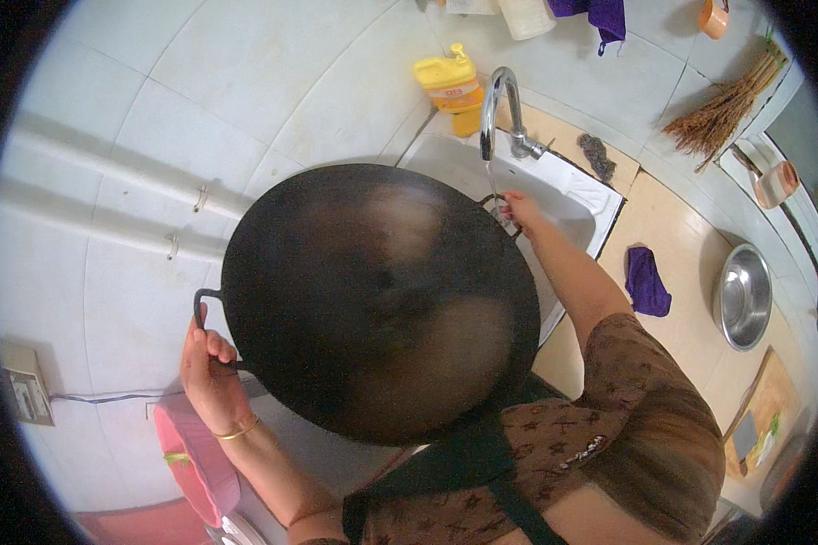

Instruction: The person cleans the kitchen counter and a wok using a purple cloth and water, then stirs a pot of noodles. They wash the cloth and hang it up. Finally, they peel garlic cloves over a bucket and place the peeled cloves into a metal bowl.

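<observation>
A large dark wok [382, 300] fills the middle of the view, its round inside facing me. My left hand [211, 368] grips the loop handle on its left side. At the upper right, my right hand [520, 211] is at the opposite loop handle, fingers closed around its end. A thin stream of water falls from the chrome faucet [508, 102] onto that handle and my right fingers. Beneath that side of the wok lies the white sink [572, 194], partly hidden by the wok and my right arm.
Behind the sink stands a yellow detergent jug [450, 85]. A scouring pad [596, 157], a purple cloth [647, 283], a steel basin [743, 298] and a cutting board [763, 409] with a cleaver lie along the right counter. A pink basin [198, 460] is at lower left.
</observation>
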